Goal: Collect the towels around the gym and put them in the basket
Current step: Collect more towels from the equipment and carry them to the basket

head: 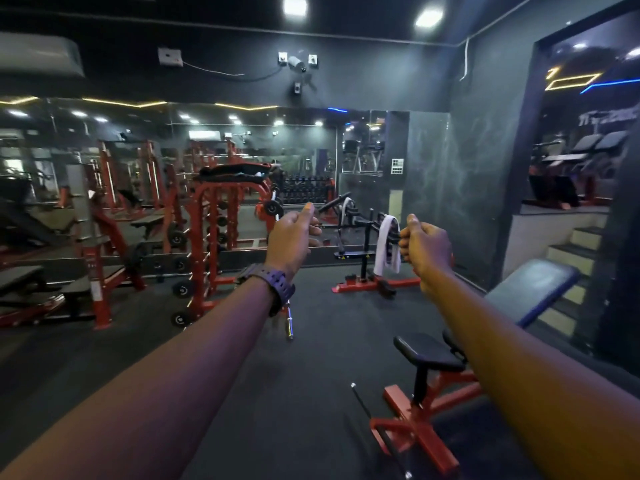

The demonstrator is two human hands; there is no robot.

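Head view: both arms stretched forward, left hand and right hand each curled into a loose fist with thumb up, holding nothing, probably raised for balance or readiness while walking toward the next pickup. Towel draped white over a black handle of the red-footed machine, hanging down its post, appearing just left of the right fist yet well beyond it across the floor, not touching any finger. Likely left there by a user, slung over the bar to keep it off the ground. Watch strapped on the left wrist. Bench below and right of the right hand, beside the stairs. Rack left of the left fist, before the mirror. No basket in sight. Judged: approach stage, towel not yet grasped.
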